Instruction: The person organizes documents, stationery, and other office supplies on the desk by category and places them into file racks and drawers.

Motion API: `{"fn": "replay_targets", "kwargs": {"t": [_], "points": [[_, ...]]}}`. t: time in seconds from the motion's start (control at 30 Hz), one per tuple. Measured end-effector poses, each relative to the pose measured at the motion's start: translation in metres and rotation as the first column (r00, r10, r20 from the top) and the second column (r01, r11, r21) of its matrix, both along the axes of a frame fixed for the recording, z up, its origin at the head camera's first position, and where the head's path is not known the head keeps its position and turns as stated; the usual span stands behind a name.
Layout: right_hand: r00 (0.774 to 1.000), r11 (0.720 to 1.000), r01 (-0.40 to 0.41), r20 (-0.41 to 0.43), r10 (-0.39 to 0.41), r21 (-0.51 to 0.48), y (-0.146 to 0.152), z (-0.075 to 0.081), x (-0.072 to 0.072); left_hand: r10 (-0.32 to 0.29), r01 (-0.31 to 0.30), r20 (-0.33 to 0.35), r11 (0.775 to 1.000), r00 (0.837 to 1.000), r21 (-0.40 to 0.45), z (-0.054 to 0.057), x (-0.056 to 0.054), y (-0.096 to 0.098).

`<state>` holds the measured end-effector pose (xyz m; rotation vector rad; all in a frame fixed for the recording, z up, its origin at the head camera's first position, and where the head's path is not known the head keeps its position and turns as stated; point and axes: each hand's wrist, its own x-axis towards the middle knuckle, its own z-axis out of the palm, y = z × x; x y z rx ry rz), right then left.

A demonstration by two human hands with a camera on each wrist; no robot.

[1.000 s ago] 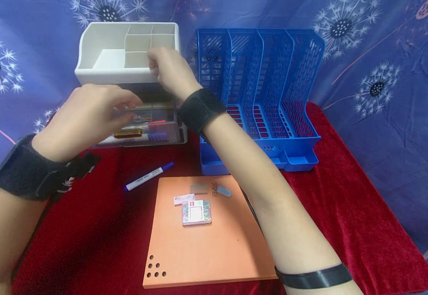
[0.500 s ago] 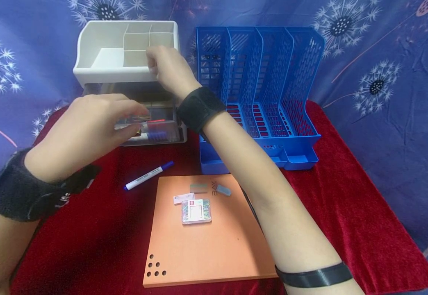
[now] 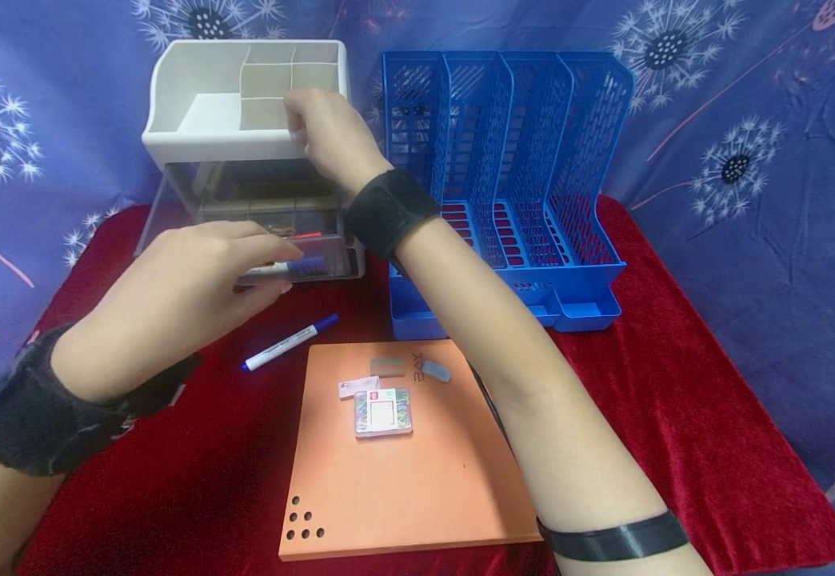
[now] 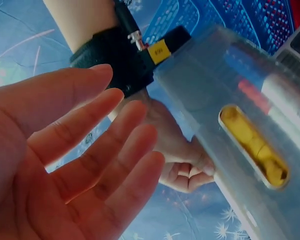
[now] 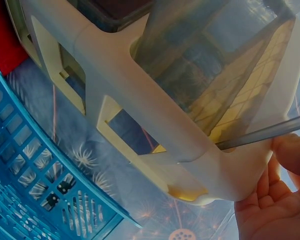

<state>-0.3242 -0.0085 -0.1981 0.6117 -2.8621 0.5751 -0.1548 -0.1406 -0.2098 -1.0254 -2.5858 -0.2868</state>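
In the head view, a white desk organizer (image 3: 216, 146) with clear drawers stands at the back left. My right hand (image 3: 334, 140) grips its top front edge near the right corner; the right wrist view shows the curled fingers (image 5: 270, 195) at the rim. My left hand (image 3: 187, 292) hovers in front of the drawers, fingers loosely extended and holding nothing. It hides part of a clear drawer (image 3: 165, 208) that stands pulled out. In the left wrist view, a drawer front with a gold handle (image 4: 255, 147) lies beyond my fingertips. Pens (image 4: 285, 97) show through the clear plastic.
A blue file rack (image 3: 507, 276) stands right of the organizer. A blue-capped marker (image 3: 288, 348) lies on the red cloth (image 3: 677, 400). An orange board (image 3: 417, 488) bears a clear box of clips (image 3: 383, 414), a white eraser-like block (image 3: 357, 389) and other small pieces.
My left hand has drawn down and toward me, away from the organizer, and the gold handle is now behind it in the head view. The right hand keeps its hold.
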Motion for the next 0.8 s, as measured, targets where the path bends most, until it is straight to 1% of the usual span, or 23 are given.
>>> {"fn": "replay_targets", "kwargs": {"t": [0.17, 0.27, 0.47, 0.57, 0.8], "points": [[1.0, 1.0, 0.0, 0.015, 0.0, -0.007, -0.001, 0.0, -0.001, 0.019, -0.018, 0.044, 1.0, 0.999, -0.02, -0.007, 0.004, 0.003], [1.0, 1.0, -0.001, 0.016, 0.001, -0.015, -0.001, 0.0, -0.001, 0.013, -0.012, 0.055, 1.0, 0.998, -0.021, -0.011, 0.004, 0.003], [1.0, 1.0, -0.003, 0.003, 0.003, -0.008, 0.0, -0.001, 0.0, -0.012, 0.012, 0.051, 1.0, 0.999, -0.008, -0.024, 0.002, 0.002], [1.0, 1.0, -0.001, 0.002, 0.001, -0.009, 0.0, -0.001, 0.0, -0.013, 0.013, 0.056, 1.0, 0.998, -0.005, -0.03, 0.001, 0.001], [1.0, 1.0, -0.003, -0.005, 0.003, -0.009, 0.0, -0.001, 0.001, 0.013, -0.011, 0.124, 1.0, 0.992, -0.015, -0.037, 0.003, 0.0]]}}
